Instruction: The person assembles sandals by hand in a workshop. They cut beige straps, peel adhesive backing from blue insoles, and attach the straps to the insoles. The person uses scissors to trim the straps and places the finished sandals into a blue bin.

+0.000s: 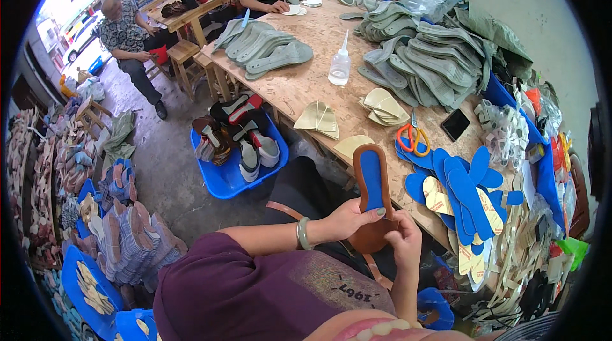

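Both my hands hold one brown shoe sole with a blue insole (372, 183) upright over my lap. My left hand (349, 218) grips its lower left side, thumb on the brown rim, and a green bangle is on that wrist. My right hand (403, 237) clasps the heel end from the right. A fan of loose blue insoles (463, 186) lies on the wooden table (306, 82) just right of the sole. Orange-handled scissors (412, 137) rest beside them.
Grey soles are piled at the back left (268, 47) and back right (424, 54) of the table, with a clear glue bottle (340, 68), beige cut pieces (383, 105) and a black phone (455, 125). A blue bin of shoes (233, 149) sits on the floor. Two other people sit at the far end.
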